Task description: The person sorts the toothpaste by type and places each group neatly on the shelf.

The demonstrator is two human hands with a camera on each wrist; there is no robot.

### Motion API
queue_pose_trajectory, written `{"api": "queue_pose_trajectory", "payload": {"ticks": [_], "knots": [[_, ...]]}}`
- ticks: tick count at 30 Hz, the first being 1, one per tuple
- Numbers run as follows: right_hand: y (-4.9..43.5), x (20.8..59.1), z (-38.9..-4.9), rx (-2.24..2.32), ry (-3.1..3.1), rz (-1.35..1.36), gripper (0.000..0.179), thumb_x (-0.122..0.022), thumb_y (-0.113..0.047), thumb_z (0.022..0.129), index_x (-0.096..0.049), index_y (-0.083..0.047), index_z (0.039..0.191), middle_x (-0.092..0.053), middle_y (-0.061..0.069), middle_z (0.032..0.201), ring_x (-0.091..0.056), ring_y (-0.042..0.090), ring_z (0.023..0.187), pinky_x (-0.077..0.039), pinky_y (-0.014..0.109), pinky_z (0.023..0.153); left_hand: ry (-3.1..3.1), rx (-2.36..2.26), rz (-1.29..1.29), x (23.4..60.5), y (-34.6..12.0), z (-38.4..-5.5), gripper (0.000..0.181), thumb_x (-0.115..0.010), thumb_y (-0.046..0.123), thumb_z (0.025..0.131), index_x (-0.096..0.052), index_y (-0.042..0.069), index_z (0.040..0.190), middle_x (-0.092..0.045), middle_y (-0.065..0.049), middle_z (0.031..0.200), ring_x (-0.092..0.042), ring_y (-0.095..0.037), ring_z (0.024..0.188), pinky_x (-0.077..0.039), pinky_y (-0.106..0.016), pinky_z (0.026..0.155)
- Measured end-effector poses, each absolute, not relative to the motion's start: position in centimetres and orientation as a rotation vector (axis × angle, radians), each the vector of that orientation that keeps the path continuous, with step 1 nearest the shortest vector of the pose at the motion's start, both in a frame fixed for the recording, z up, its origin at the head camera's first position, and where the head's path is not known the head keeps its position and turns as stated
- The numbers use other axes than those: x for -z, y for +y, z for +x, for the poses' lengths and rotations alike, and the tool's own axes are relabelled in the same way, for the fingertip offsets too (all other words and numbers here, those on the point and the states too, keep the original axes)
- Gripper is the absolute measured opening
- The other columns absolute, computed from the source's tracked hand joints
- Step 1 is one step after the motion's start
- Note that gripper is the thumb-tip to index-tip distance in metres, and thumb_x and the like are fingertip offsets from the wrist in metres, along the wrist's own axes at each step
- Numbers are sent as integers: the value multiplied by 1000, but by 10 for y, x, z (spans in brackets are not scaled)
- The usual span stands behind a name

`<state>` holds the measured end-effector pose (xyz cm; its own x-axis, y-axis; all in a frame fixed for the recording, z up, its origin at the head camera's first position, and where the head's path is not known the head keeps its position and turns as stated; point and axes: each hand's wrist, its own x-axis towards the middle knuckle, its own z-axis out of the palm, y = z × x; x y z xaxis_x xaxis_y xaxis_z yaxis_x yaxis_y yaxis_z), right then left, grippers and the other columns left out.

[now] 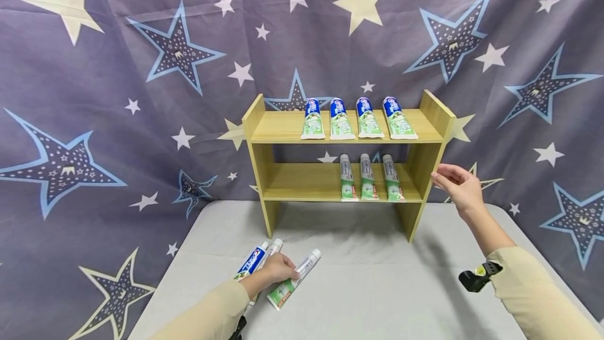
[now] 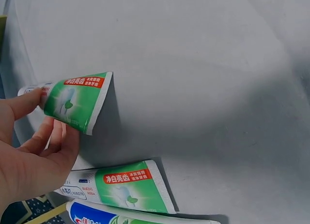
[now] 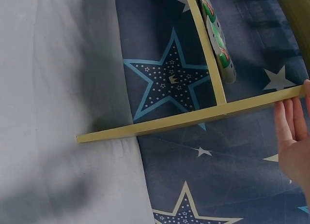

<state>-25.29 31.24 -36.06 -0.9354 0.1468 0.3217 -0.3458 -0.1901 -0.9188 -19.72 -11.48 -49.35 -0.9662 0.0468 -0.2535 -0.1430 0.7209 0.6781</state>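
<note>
My left hand [image 1: 279,269] pinches a white-and-green toothpaste tube [image 1: 306,265] between thumb and fingers. In the left wrist view this tube [image 2: 77,100] is tilted, its flat end towards the camera. Beside that hand a second white-and-green tube [image 2: 128,187] lies on the table, next to a blue, white and green toothpaste tube [image 1: 252,259]. My right hand [image 1: 460,188] is at the right side panel of a wooden shelf [image 1: 302,180]. In the right wrist view its straight fingers [image 3: 286,122] touch the panel's outer face [image 3: 179,122].
Several blue-and-green toothpaste tubes [image 1: 341,119] lie in a row on the upper board. Three white-and-green tubes [image 1: 366,177] lie on the right half of the lower board. The shelf stands on a grey-covered table [image 1: 358,287] before a star-patterned curtain [image 1: 118,119].
</note>
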Motion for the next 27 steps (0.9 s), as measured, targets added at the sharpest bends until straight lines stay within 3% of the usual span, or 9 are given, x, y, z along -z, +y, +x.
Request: {"api": "queue_pose_trajectory", "payload": {"ticks": [27], "knots": [[314, 363, -254, -2193, -1766, 197, 19, -75, -2, 80, -71, -18, 89, -72, -12, 80, -69, -1, 72, -58, 12, 66, 2734, -1074, -13, 494, -109, -195, 21, -80, 16, 71, -67, 1, 77, -65, -7, 71, -59, -12, 59, -55, -22, 55]]}}
